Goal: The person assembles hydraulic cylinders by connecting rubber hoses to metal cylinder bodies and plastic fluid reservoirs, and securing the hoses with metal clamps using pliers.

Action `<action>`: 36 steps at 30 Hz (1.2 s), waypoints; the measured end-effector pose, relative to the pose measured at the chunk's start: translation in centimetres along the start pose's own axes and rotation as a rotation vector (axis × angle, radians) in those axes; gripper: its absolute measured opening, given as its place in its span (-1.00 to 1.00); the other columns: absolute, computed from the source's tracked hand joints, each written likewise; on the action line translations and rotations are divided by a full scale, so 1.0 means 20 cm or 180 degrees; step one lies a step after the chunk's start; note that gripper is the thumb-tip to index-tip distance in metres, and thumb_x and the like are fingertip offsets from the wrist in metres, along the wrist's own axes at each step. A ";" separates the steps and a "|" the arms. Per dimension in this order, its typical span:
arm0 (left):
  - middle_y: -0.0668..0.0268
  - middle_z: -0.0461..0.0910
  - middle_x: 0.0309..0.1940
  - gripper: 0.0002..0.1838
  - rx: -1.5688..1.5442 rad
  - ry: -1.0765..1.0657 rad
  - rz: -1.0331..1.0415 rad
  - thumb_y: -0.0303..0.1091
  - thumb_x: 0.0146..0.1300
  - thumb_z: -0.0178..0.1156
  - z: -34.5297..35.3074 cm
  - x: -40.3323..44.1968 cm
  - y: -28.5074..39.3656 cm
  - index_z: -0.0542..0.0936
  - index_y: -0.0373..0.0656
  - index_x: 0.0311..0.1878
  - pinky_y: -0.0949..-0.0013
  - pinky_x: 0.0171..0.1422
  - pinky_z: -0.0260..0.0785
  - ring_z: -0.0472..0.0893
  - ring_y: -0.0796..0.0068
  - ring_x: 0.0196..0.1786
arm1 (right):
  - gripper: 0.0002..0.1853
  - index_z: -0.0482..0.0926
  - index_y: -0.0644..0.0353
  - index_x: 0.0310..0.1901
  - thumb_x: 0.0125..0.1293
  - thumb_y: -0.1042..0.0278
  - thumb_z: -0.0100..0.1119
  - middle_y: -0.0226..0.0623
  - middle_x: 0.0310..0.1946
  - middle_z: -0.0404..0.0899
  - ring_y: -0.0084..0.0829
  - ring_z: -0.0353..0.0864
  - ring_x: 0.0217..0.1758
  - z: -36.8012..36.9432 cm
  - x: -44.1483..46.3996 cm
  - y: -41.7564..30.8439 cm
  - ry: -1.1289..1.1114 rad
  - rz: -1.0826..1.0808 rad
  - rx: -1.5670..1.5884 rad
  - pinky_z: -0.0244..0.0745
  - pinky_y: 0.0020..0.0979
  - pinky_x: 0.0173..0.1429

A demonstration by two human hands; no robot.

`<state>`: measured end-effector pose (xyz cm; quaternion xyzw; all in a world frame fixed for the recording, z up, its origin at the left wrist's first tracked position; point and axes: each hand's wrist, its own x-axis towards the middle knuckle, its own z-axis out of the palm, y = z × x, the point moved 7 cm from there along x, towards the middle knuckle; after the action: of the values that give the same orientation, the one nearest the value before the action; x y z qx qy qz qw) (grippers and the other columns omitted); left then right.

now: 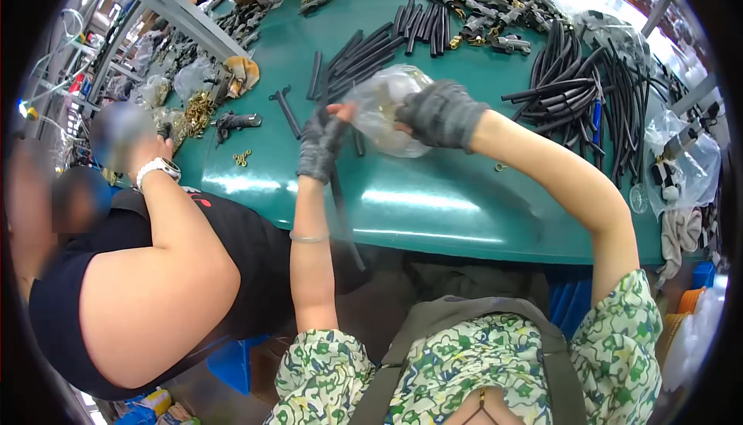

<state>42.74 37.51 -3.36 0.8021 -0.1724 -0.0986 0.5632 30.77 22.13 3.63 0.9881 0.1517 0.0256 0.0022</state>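
My left hand, in a grey fingerless glove, is closed around a long black tube. The tube's lower end hangs blurred past the table's front edge. Its fingertips come close to a clear plastic bag; whether they touch it I cannot tell. My right hand, gloved the same way, grips that bag from the right. What the bag contains is too blurred to make out. Behind both hands lies a pile of cut black tubes. A short forked black piece rests left of my left hand.
A co-worker's arm with a white watch is close on my left. On the green table are small brass rings, a dark connector, several connectors at the back, and a large tube bundle at right.
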 end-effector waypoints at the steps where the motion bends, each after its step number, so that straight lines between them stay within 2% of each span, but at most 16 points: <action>1: 0.42 0.44 -0.52 -0.41 0.0239 -0.0125 0.0080 0.06 0.03 0.35 0.05 -0.03 0.07 0.51 -0.29 -0.08 0.43 -0.40 0.34 0.44 0.53 -0.50 | -0.69 0.64 0.19 -0.27 0.18 0.13 0.06 -0.09 -0.41 0.63 -0.22 0.66 -0.31 0.01 -0.04 0.04 -0.0054 0.0258 -0.0104 0.51 -0.20 -0.28; 4: 0.23 0.54 -0.46 -0.38 0.0984 -0.0089 0.0658 0.10 0.05 0.30 0.20 -0.06 0.18 0.51 -0.29 -0.05 0.28 -0.14 0.41 0.53 0.31 -0.33 | -0.80 0.52 0.09 -0.21 0.22 0.22 0.01 -0.19 -0.42 0.59 -0.20 0.63 -0.34 0.12 -0.11 0.13 -0.0364 0.0629 -0.0593 0.50 -0.16 -0.29; 6: 0.10 0.58 -0.40 -0.40 0.1482 0.0535 0.1522 0.08 0.10 0.25 0.29 0.01 0.03 0.50 -0.27 0.00 0.19 0.04 0.38 0.56 0.15 -0.24 | -0.80 0.52 0.10 -0.20 0.22 0.23 -0.01 -0.17 -0.43 0.59 -0.19 0.63 -0.34 0.06 -0.16 0.10 0.0253 0.1411 -0.0249 0.50 -0.14 -0.27; 7: 0.05 0.59 -0.35 -0.44 0.1264 0.0396 0.1624 0.05 0.13 0.22 0.32 -0.01 0.07 0.51 -0.25 0.00 0.14 0.15 0.29 0.55 0.08 -0.15 | -0.80 0.52 0.10 -0.20 0.23 0.24 -0.02 -0.16 -0.43 0.58 -0.18 0.63 -0.33 0.03 -0.18 0.07 0.0580 0.1769 -0.0046 0.50 -0.13 -0.26; 10: 0.02 0.61 -0.25 -0.60 0.1136 0.0376 0.2313 -0.10 0.21 0.14 0.36 -0.16 0.35 0.56 -0.21 -0.03 0.09 0.34 0.09 0.56 0.08 -0.06 | -0.76 0.61 0.15 -0.34 0.10 0.17 0.10 -0.07 -0.47 0.60 -0.09 0.62 -0.33 -0.12 -0.16 -0.02 0.1821 0.1519 0.0284 0.52 -0.21 -0.22; 12: 0.01 0.60 -0.24 -0.66 0.0985 0.0183 0.2010 -0.16 0.24 0.12 0.35 -0.20 0.44 0.57 -0.22 -0.06 0.15 0.25 0.21 0.58 0.15 -0.12 | -0.75 0.62 0.12 -0.32 0.13 0.15 0.06 -0.08 -0.40 0.60 -0.12 0.62 -0.27 -0.12 -0.09 0.03 0.0639 0.1403 0.0636 0.49 -0.22 -0.16; 14: 0.00 0.60 -0.25 -0.67 0.0276 -0.0197 0.1287 -0.18 0.25 0.11 0.33 -0.22 0.48 0.56 -0.22 -0.05 0.20 0.16 0.29 0.59 0.15 -0.16 | -0.83 0.59 0.17 -0.31 0.06 0.45 0.04 -0.16 -0.47 0.58 -0.10 0.58 -0.36 0.11 -0.09 0.19 0.0591 0.0927 0.1100 0.46 -0.20 -0.19; 15: -0.01 0.60 -0.25 -0.67 -0.0105 -0.0377 0.0931 -0.19 0.25 0.11 0.34 -0.22 0.46 0.56 -0.22 -0.04 0.23 0.11 0.33 0.59 0.15 -0.18 | -0.86 0.58 0.17 -0.38 -0.01 0.51 0.07 -0.17 -0.48 0.57 -0.11 0.57 -0.39 0.10 -0.12 0.18 0.1186 0.0196 0.0494 0.47 -0.21 -0.23; 18: 0.00 0.60 -0.25 -0.66 -0.0181 -0.0463 0.1456 -0.19 0.26 0.12 0.38 -0.21 0.46 0.55 -0.24 -0.04 0.32 -0.03 0.39 0.60 0.18 -0.19 | -0.86 0.56 0.18 -0.39 -0.06 0.44 0.14 -0.14 -0.44 0.57 -0.09 0.56 -0.36 0.14 -0.13 0.23 0.0968 0.0130 0.0986 0.47 -0.20 -0.28; 21: 0.01 0.61 -0.29 -0.69 -0.0766 -0.0506 0.0956 -0.25 0.26 0.14 0.39 -0.19 0.41 0.56 -0.31 -0.09 0.35 -0.03 0.38 0.59 0.34 -0.21 | -0.78 0.56 0.20 -0.36 -0.12 0.37 0.19 -0.16 -0.39 0.58 -0.12 0.57 -0.29 0.12 -0.12 0.22 0.0487 0.0377 0.1315 0.49 -0.22 -0.16; 24: 0.08 0.61 -0.33 -0.70 -0.0974 -0.0459 0.0861 -0.27 0.25 0.16 0.40 -0.18 0.39 0.56 -0.33 -0.10 0.38 -0.03 0.38 0.55 0.48 -0.23 | -0.67 0.54 0.19 -0.18 0.03 0.20 0.10 -0.10 -0.15 0.54 -0.18 0.53 -0.07 0.17 -0.14 0.14 0.0855 -0.0001 0.0088 0.43 -0.25 0.05; 27: 0.09 0.62 -0.33 -0.68 -0.0332 -0.0603 0.0497 -0.26 0.26 0.15 0.39 -0.19 0.41 0.53 -0.31 -0.05 0.35 -0.03 0.39 0.58 0.38 -0.23 | -0.58 0.49 0.22 -0.06 0.10 0.12 0.05 -0.05 -0.07 0.50 -0.26 0.49 0.04 0.06 -0.09 0.12 0.0059 0.0339 -0.0108 0.35 -0.32 0.21; 29: 0.06 0.62 -0.29 -0.68 -0.0707 -0.0389 0.1045 -0.26 0.26 0.15 0.39 -0.21 0.47 0.53 -0.30 -0.04 0.33 -0.03 0.39 0.59 0.36 -0.21 | -0.60 0.54 0.17 -0.14 -0.03 0.16 0.17 -0.08 -0.14 0.56 -0.22 0.58 -0.05 -0.05 -0.07 0.14 -0.0920 0.1182 0.0440 0.44 -0.35 0.10; 32: 0.02 0.60 -0.25 -0.68 0.0162 0.0040 0.1405 -0.26 0.24 0.15 0.62 -0.11 0.29 0.53 -0.28 -0.03 0.29 -0.02 0.39 0.59 0.23 -0.20 | -0.61 0.55 0.12 -0.17 -0.02 0.09 0.20 -0.11 -0.15 0.57 -0.18 0.59 -0.05 -0.22 -0.07 0.09 -0.1120 0.1393 -0.0056 0.48 -0.33 0.03; 33: 0.01 0.59 -0.24 -0.68 0.0678 0.0203 0.1440 -0.26 0.24 0.15 0.75 -0.04 0.16 0.53 -0.27 -0.04 0.28 -0.02 0.39 0.58 0.17 -0.20 | -0.57 0.53 0.06 -0.11 -0.01 0.03 0.22 -0.10 -0.12 0.55 -0.15 0.59 -0.04 -0.24 -0.08 0.11 -0.0871 0.1725 0.0436 0.48 -0.31 0.04; 36: 0.03 0.57 -0.33 -0.72 0.0348 0.0068 0.1283 -0.25 0.21 0.16 0.66 -0.06 0.28 0.54 -0.28 -0.13 0.24 -0.09 0.39 0.55 0.07 -0.28 | -0.49 0.47 0.02 -0.03 -0.03 -0.01 0.25 -0.05 -0.06 0.53 -0.11 0.57 -0.03 -0.14 -0.05 0.22 -0.0582 0.1777 0.0502 0.48 -0.27 0.05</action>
<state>35.95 24.73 -2.66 0.7818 -0.3284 0.0341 0.5289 30.93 17.69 6.35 0.9869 -0.1251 -0.0757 -0.0680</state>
